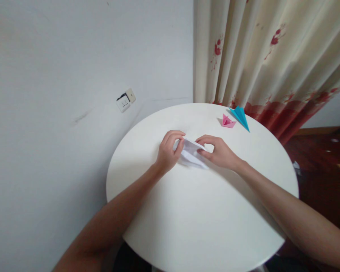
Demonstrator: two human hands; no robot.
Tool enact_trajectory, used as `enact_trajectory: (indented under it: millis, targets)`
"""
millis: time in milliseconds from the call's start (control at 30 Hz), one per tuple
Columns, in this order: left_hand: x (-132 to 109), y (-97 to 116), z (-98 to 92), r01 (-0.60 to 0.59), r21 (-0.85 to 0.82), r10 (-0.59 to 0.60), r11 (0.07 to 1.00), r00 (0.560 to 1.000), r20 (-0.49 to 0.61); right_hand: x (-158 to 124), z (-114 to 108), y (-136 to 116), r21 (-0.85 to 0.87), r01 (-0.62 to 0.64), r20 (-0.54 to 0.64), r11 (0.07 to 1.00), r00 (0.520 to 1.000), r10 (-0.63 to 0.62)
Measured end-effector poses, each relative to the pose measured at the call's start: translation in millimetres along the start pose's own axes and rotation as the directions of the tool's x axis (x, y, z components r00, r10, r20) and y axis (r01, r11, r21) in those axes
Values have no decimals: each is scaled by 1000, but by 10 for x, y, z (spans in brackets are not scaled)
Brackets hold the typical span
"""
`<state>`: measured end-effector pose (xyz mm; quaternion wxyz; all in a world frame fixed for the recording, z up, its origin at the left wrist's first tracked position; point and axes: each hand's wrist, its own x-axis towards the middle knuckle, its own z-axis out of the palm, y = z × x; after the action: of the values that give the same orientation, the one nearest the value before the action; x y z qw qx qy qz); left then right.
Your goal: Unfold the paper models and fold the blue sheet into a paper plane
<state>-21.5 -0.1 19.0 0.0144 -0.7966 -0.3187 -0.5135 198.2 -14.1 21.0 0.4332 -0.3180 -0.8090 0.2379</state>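
A folded sheet of white paper (193,154) is held between my two hands, just over the round white table (204,219). Its lower edge is a little blurred. My left hand (170,148) pinches the paper's left end between thumb and fingers. On the other side, my right hand (215,150) grips the right part, thumb in front and fingers behind. The exact folds of the paper cannot be made out.
Toward the table's far right lie a pink folded-paper boat (228,121) and a blue paper plane (240,118). Behind them hangs a cream curtain (243,56) with red flowers. A white wall (59,94) with a socket (123,103) borders the left side.
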Motion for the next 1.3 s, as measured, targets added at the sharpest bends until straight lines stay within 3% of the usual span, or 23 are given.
enact_trajectory:
  millis: [167, 367, 500, 667, 800, 933, 1000, 1100, 1167, 1300]
  targets:
    - [1, 21, -18, 92, -110, -92, 990, 996, 8, -16, 36, 16, 27, -111, -5, 993, 994, 111]
    - [-27, -41, 55, 269, -228, -280, 936, 960, -17, -18, 69, 44, -34, -193, -251, 981, 951, 179]
    - [-67, -59, 147, 347, -355, -347, 868, 936, 68, -20, 59, 17, -119, -261, -335, 958, 919, 209]
    - [-149, 31, 207, 407, -427, -425, 808, 903, 58, -19, 18, 4, -324, -392, -460, 861, 860, 218]
    - [-174, 180, 226, 490, -430, -472, 759, 868, 155, -8, 15, -69, -495, -442, -484, 748, 855, 185]
    - [-139, 311, 213, 520, -491, -492, 699, 848, 198, 7, 30, -124, -545, -465, -482, 698, 855, 193]
    - [-118, 347, 198, 572, -474, -545, 670, 812, 210, 10, 25, -118, -535, -470, -493, 702, 849, 192]
    - [-117, 353, 190, 706, -410, -639, 578, 704, 310, 6, 2, -79, -508, -461, -509, 728, 842, 178]
    - [-139, 333, 204, 770, -407, -660, 491, 634, 403, -1, -14, -47, -493, -455, -519, 741, 838, 170]
    - [-186, 287, 260, 825, -489, -659, 284, 538, 525, -10, -26, -2, -472, -448, -531, 759, 832, 161]
